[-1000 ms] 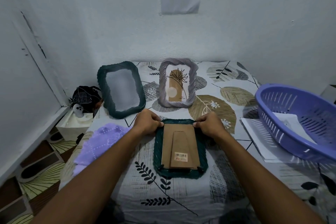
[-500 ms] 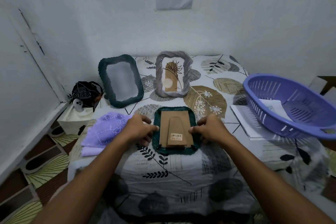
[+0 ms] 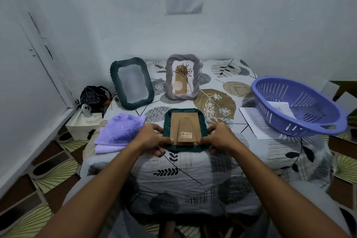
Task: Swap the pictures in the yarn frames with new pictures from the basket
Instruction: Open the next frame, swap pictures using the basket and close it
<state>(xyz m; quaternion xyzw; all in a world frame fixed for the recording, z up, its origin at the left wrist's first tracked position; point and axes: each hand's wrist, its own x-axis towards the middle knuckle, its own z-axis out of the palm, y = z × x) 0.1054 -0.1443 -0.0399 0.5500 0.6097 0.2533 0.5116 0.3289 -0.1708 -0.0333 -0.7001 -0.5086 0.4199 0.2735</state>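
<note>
A dark green yarn frame (image 3: 184, 111) lies face down on the table, its brown cardboard back (image 3: 184, 128) with a barcode sticker facing up. My left hand (image 3: 151, 138) grips the frame's lower left corner, thumb at the backing's edge. My right hand (image 3: 217, 138) grips the lower right corner the same way. Behind it a second dark green frame (image 3: 132, 83) stands with a pale blank pane. A grey yarn frame (image 3: 182, 77) stands beside it, showing a plant drawing. The purple basket (image 3: 297, 105) at the right holds white paper sheets (image 3: 281, 108).
A folded purple cloth (image 3: 119, 133) lies left of the face-down frame. White paper (image 3: 251, 121) lies under the basket. A white box (image 3: 83, 123) with a small ghost figure and a dark bag (image 3: 94, 96) sit off the table's left edge. Walls close in behind and left.
Both hands slid from the frame's far corners down its sides to the near corners. The view also pulled back from the table.
</note>
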